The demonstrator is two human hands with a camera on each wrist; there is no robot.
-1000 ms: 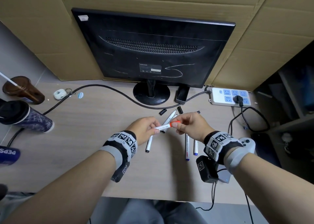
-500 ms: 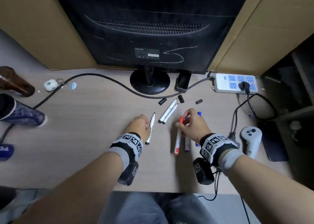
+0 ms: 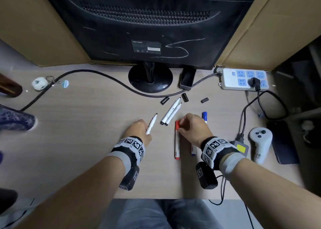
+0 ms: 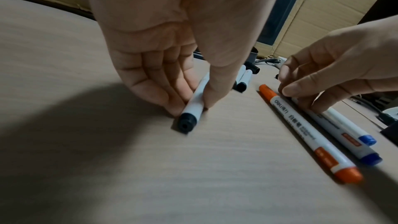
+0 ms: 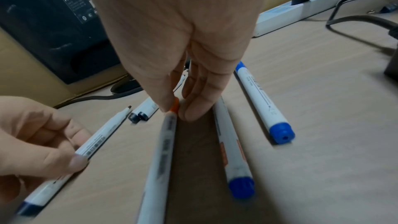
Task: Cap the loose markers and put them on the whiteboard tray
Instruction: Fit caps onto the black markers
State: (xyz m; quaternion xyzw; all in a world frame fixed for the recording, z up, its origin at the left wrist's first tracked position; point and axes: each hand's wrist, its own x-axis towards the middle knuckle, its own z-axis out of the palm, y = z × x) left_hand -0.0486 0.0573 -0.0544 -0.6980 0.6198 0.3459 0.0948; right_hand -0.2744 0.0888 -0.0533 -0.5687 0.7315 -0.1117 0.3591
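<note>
A capped red marker (image 3: 177, 142) lies on the desk (image 3: 86, 124), pointing away from me. My right hand (image 3: 180, 126) pinches its red cap (image 5: 174, 106) between thumb and fingers. My left hand (image 3: 147, 129) pinches the barrel of an uncapped black marker (image 4: 193, 106) low on the desk, tip pointing away. Two more uncapped black markers (image 3: 171, 113) lie side by side beyond the hands. Three loose black caps (image 3: 165, 100) (image 3: 185, 96) (image 3: 204, 100) lie near the monitor base. Two capped blue markers (image 5: 234, 142) (image 5: 262, 101) lie right of the red one, partly under my right hand.
A black monitor (image 3: 147, 29) on a round stand is at the back, with its cable (image 3: 86, 72) running left. At the right are a power strip (image 3: 243, 79), cords and a white controller (image 3: 260, 142). A cup (image 3: 15, 119) lies at the left edge.
The red marker, held raised between both hands a second ago, now lies on the desk under my right hand. My left hand has let it go and taken a black marker.
</note>
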